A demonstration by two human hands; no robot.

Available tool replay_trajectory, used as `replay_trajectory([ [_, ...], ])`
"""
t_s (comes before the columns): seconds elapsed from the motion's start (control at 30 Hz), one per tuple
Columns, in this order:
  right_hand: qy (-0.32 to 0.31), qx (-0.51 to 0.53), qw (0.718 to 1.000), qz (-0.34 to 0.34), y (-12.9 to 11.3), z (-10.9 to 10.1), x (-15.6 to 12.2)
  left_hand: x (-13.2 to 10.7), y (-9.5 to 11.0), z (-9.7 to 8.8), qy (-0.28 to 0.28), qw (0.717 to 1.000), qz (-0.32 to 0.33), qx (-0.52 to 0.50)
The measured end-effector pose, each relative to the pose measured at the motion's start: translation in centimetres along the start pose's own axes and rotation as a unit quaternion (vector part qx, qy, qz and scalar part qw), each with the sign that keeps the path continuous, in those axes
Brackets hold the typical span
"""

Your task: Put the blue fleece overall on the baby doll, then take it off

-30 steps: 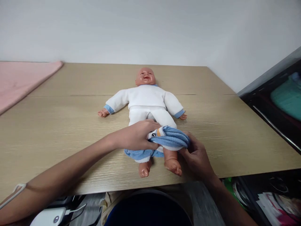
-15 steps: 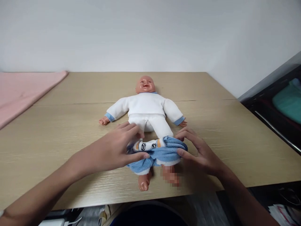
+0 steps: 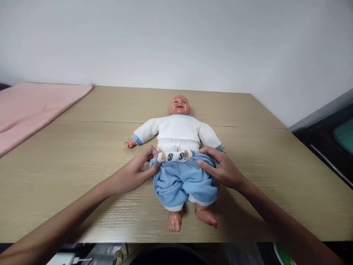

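A baby doll [image 3: 178,127] in a white top with blue cuffs lies on its back, head toward the wall and feet toward me. Blue fleece pants [image 3: 179,180] with white hems and a white waistband with printed eyes cover its legs up to the upper thighs. My left hand [image 3: 140,167] pinches the waistband at the left side, thumb in front and fingers behind. On the right side, my right hand [image 3: 220,167] grips the waistband the same way. Both bare plastic feet stick out below the hems. White cloth shows between the top and the waistband.
The doll lies on a wooden table [image 3: 96,143] that meets a pale wall [image 3: 165,44]. A pink cloth [image 3: 38,106] is spread at the far left. A dark object with a green patch [image 3: 344,129] stands beyond the right edge. A white device [image 3: 60,258] is below the front edge.
The pants have moved up the doll's legs from around the shins to the upper thighs. Both my hands have gone up with the waistband, and the left now grips its edge.
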State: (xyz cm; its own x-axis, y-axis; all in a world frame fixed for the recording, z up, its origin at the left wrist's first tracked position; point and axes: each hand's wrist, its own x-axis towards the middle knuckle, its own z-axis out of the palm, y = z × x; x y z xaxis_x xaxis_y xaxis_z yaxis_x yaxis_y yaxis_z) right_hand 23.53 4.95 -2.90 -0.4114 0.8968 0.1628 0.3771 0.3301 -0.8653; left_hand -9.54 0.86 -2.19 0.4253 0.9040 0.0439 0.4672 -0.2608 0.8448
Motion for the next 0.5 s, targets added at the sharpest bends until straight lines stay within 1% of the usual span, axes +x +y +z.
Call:
replay_trajectory([
  [0.07, 0.008, -0.041, 0.999, -0.028, -0.2, -0.2, 0.4, 0.1, -0.5, 0.8, 0.052, 0.998, 0.023, 0.014],
  [0.17, 0.031, -0.052, 0.995, -0.076, -0.4, -0.3, 1.0, 0.1, -0.6, 1.4, 0.109, 0.986, 0.07, 0.103],
  [0.23, 0.042, -0.056, 0.992, -0.103, -0.3, -0.2, 1.2, 0.1, -0.5, 1.4, 0.122, 0.978, 0.092, 0.145],
  [0.27, 0.045, -0.063, 0.992, -0.104, -0.3, -0.1, 1.3, 0.1, -0.6, 1.5, 0.115, 0.978, 0.096, 0.144],
  [0.37, 0.049, -0.083, 0.993, -0.069, 0.4, 0.3, 1.9, 0.8, -1.3, 1.5, 0.097, 0.987, 0.075, 0.103],
  [0.4, 0.055, -0.082, 0.994, -0.053, 0.7, 0.5, 2.3, 1.2, -1.6, 1.6, 0.104, 0.989, 0.057, 0.09],
  [0.5, 0.085, -0.064, 0.994, -0.019, 1.8, 1.0, 4.0, 3.3, -2.5, 1.6, 0.155, 0.986, 0.014, 0.058],
])
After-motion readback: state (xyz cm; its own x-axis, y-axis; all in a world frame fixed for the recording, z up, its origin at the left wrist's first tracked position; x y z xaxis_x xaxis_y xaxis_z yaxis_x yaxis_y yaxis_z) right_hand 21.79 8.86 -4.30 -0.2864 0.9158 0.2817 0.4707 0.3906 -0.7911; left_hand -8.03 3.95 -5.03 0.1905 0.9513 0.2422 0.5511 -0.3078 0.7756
